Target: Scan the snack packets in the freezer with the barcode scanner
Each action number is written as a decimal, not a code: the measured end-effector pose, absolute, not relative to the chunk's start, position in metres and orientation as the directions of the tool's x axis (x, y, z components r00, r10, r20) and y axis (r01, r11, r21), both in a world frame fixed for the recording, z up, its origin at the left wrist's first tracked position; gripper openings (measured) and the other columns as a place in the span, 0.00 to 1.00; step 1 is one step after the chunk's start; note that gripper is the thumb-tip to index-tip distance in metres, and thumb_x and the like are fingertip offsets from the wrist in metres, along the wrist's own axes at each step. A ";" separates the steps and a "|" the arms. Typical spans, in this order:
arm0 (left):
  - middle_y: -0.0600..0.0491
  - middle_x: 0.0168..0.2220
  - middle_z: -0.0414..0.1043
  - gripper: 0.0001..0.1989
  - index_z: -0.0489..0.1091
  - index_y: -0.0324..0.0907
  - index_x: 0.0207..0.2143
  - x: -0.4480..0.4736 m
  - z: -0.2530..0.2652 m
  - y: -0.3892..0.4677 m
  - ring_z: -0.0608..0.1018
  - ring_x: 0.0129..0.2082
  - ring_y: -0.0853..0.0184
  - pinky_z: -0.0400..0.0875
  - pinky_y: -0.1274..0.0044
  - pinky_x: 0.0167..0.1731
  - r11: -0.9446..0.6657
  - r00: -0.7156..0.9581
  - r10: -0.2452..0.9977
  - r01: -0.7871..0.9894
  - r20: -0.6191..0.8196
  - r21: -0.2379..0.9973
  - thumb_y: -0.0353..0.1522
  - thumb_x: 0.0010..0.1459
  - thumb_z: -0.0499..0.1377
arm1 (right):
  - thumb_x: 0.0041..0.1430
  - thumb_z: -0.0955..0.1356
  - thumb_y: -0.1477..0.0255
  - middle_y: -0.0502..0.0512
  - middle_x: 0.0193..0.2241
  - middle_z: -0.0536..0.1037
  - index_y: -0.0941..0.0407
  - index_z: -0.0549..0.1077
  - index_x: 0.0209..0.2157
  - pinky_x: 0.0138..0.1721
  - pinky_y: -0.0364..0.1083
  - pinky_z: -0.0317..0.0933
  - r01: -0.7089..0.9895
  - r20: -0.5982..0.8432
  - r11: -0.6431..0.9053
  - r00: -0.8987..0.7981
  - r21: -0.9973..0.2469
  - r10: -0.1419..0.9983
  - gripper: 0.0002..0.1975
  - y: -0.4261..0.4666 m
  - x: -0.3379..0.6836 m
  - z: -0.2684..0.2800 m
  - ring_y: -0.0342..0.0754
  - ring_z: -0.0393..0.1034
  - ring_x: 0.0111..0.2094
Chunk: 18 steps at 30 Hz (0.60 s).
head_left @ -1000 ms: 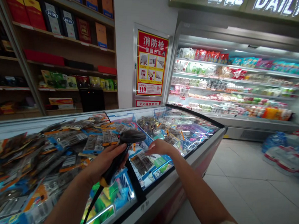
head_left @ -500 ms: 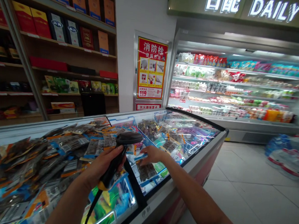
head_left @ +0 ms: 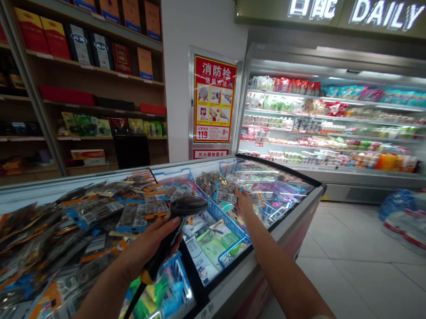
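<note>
My left hand (head_left: 159, 240) is wrapped round the handle of a black barcode scanner (head_left: 186, 207), whose cord hangs down below. Farther out, my right hand (head_left: 245, 205) has its fingers closed on the edge of a packaged snack packet (head_left: 226, 194) over the far section of the glass-topped freezer (head_left: 223, 290). Other dark packets lie close behind that one. To the left, a broad heap of similar packets (head_left: 97, 215) with orange and blue edges covers the freezer top.
Blue baskets (head_left: 227, 220) of bagged goods show through the freezer glass. Boxed goods fill wooden shelves (head_left: 103, 68) at left. A lit refrigerated display (head_left: 327, 173) stands behind, and wrapped water bottles (head_left: 407, 224) sit on the floor at right.
My right hand has moved up and away, from the near glass to the far section, taking a packet with it. Green and white bags now show beneath where it lay. My left hand keeps the scanner.
</note>
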<state>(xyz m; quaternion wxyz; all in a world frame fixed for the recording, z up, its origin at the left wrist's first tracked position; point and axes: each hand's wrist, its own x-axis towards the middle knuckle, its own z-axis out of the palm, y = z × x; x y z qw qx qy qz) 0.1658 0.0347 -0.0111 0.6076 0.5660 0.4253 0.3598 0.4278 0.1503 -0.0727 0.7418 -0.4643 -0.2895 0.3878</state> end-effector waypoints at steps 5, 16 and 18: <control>0.53 0.19 0.67 0.18 0.66 0.38 0.22 0.170 -0.012 0.034 0.67 0.17 0.73 0.61 0.81 0.18 0.085 0.416 0.902 0.086 -0.114 0.993 0.46 0.45 0.56 | 0.40 0.66 0.71 0.45 0.20 0.70 0.55 0.63 0.27 0.22 0.40 0.61 -0.380 0.030 0.290 0.562 -0.878 0.827 0.09 0.151 0.430 -0.077 0.41 0.65 0.21; 0.55 0.16 0.64 0.19 0.67 0.38 0.22 0.170 -0.010 0.030 0.65 0.17 0.74 0.59 0.82 0.18 0.019 0.453 0.889 0.106 -0.065 0.994 0.46 0.47 0.54 | 0.39 0.65 0.68 0.46 0.20 0.70 0.54 0.64 0.28 0.24 0.43 0.63 -0.311 0.067 0.279 0.550 -0.909 0.833 0.10 0.156 0.433 -0.083 0.44 0.67 0.22; 0.55 0.16 0.64 0.19 0.66 0.38 0.21 0.170 -0.010 0.030 0.65 0.17 0.74 0.59 0.81 0.18 0.022 0.445 0.893 0.092 -0.060 0.996 0.46 0.47 0.55 | 0.40 0.64 0.66 0.47 0.20 0.71 0.54 0.64 0.28 0.23 0.43 0.63 -0.265 0.090 0.275 0.549 -0.924 0.831 0.11 0.156 0.435 -0.084 0.45 0.68 0.23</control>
